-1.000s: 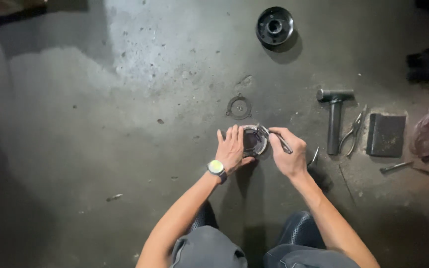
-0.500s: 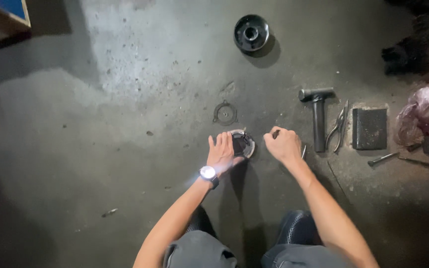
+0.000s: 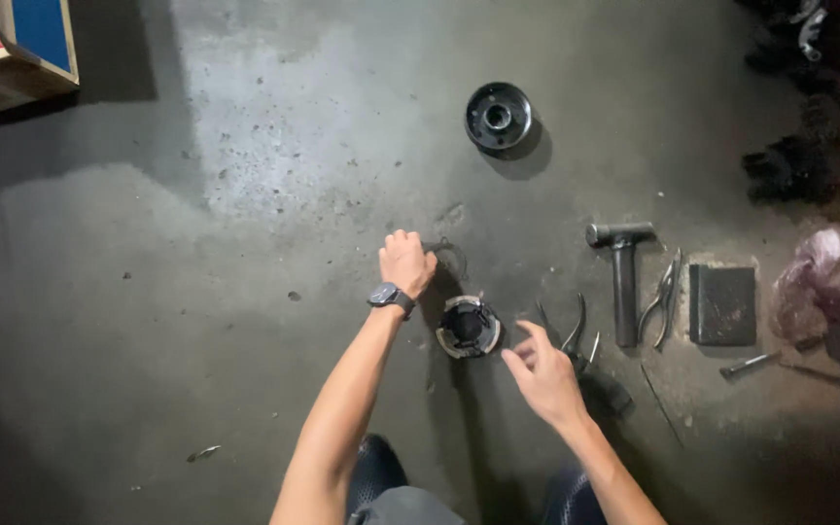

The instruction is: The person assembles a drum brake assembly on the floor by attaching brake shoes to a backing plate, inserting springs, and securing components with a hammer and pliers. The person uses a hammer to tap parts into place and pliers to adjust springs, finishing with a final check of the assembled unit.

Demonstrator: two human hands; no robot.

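On the grey concrete floor [image 3: 245, 243], just ahead of the person's knees, the left hand [image 3: 406, 262] reaches forward with the wrist bent and the fingers curled down onto a thin dark ring [image 3: 449, 257] lying flat there; the fingertips are hidden behind the knuckles, so I cannot tell whether they pinch the ring or only touch it. A dark wristwatch [image 3: 388, 296] sits on that forearm, which runs straight out from the body. The right hand [image 3: 542, 374] hovers open and holds nothing, palm turned inward, fingers loosely spread, close beside the round metal part [image 3: 469, 327], a pale-rimmed disc with a dark centre that rests flat on the floor between the two hands, touched by neither.

Just right of the open hand lie dark pliers [image 3: 570, 340] with the handles splayed, near enough to pick up without shifting. Further right the tools sit in a rough row within arm's reach, it seems for easy access: a hammer [image 3: 622, 282] with its head away from the person, a second pair of pliers [image 3: 666, 297], a dark rectangular block [image 3: 722, 304] and a crumpled pink plastic bag [image 3: 828, 277]. Well apart, further out on the floor, stands a black round drum-like part [image 3: 499, 118], and a wooden box [image 3: 17, 49] with a blue side fills the far left corner
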